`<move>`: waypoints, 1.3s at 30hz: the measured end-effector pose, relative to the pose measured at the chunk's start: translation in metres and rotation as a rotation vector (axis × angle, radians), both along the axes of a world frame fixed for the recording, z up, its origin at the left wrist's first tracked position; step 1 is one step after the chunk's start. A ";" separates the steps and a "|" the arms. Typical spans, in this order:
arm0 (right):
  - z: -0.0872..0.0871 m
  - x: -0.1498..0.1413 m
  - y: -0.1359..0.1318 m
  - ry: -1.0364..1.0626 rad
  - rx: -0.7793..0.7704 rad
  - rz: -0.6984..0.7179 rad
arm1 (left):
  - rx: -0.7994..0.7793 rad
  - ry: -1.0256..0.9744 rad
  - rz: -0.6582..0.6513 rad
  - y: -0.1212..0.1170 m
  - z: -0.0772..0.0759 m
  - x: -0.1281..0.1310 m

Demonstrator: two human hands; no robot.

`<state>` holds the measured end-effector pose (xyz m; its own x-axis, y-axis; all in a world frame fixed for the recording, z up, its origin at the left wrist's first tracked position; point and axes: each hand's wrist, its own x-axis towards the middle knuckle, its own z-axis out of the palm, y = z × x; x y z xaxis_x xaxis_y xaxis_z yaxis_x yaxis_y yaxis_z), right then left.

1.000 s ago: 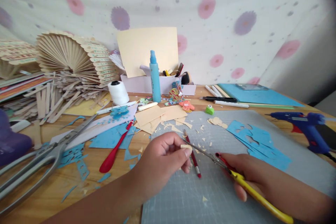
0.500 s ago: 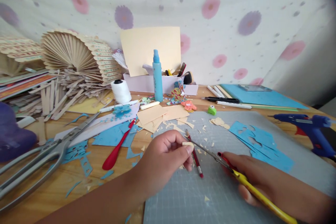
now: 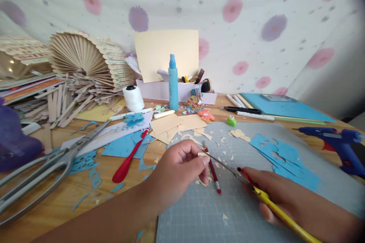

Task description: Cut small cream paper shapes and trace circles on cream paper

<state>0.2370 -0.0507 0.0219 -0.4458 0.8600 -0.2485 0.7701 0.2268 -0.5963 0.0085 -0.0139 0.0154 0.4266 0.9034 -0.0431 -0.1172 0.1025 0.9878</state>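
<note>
My left hand (image 3: 176, 172) pinches a tiny cream paper piece (image 3: 203, 154) between thumb and fingers, over the grey cutting mat (image 3: 216, 212). My right hand (image 3: 273, 193) is closed round small scissors (image 3: 251, 184) with a yellow and red handle. The thin blades reach left to the paper piece and touch it. A red craft knife (image 3: 212, 171) lies on the mat just under the blades. Small cream scraps (image 3: 221, 159) lie scattered around it.
Large metal shears (image 3: 42, 171) and a red tool (image 3: 128, 157) lie left on the wooden table. Blue paper cut-outs (image 3: 282, 159) and a blue glue gun (image 3: 339, 144) sit right. A blue glue bottle (image 3: 173, 83), white thread spool (image 3: 133, 98), fans of wooden sticks (image 3: 82, 60) stand behind.
The view has shifted slightly; both hands stay in place, the scissors still at the paper piece. A few more cream scraps lie under my left hand.
</note>
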 end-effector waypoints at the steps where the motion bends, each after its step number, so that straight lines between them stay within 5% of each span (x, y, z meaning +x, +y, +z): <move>1: 0.000 0.001 -0.001 0.015 -0.016 0.000 | 0.003 -0.003 -0.002 0.000 0.000 0.000; 26: 0.003 0.001 -0.001 0.042 -0.091 0.009 | 0.038 -0.050 -0.058 0.001 -0.005 0.001; 35: 0.006 0.001 -0.005 0.047 0.121 -0.048 | 0.087 0.206 0.066 0.002 -0.005 -0.002; 39: 0.006 0.003 -0.006 0.047 0.056 0.025 | 0.000 0.146 0.044 0.002 -0.004 -0.001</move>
